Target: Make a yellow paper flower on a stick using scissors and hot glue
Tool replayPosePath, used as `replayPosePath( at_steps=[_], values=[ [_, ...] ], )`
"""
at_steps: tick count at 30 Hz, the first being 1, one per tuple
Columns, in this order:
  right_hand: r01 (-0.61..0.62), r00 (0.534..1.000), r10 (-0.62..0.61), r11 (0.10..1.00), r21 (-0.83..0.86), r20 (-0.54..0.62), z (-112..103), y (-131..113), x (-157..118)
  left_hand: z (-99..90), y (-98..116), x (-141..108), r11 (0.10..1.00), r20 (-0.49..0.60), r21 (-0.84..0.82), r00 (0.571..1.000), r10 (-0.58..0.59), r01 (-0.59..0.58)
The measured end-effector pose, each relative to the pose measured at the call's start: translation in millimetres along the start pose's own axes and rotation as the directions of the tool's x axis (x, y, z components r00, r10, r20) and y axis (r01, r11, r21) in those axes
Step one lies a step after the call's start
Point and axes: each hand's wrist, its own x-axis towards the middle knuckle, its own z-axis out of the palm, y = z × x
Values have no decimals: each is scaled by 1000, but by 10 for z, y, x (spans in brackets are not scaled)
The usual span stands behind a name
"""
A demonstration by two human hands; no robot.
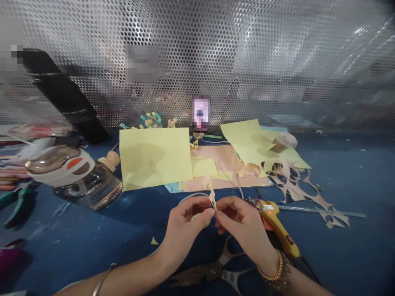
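Observation:
Near the middle of the table, my left hand (188,226) and my right hand (239,222) meet, fingertips pinched on a thin yellow stem (214,202). A pale paper strip (212,195) stands up along it. Partly hidden behind the fingers of my left hand is a pale green round thing (197,216), its kind unclear. Below my hands lie large metal scissors (212,270), handles toward my right wrist. Just right of my right hand rests a yellow hot glue gun (279,228).
Yellow paper sheets (156,158) and a peach sheet (212,152) lie behind my hands. Cut paper scraps (293,185) and a clear glue stick (321,211) are right. Left stand a clear bottle (89,185) and green-handled pliers (18,201). A perforated metal panel (185,49) closes the back.

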Motion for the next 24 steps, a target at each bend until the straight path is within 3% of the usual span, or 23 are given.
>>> replayPosePath(
  at_steps=[24],
  values=[
    [-85, 996, 85, 996, 40, -5, 24, -10, 8, 34, 48, -6, 992, -22, -121, 999, -44, 41]
  ],
)
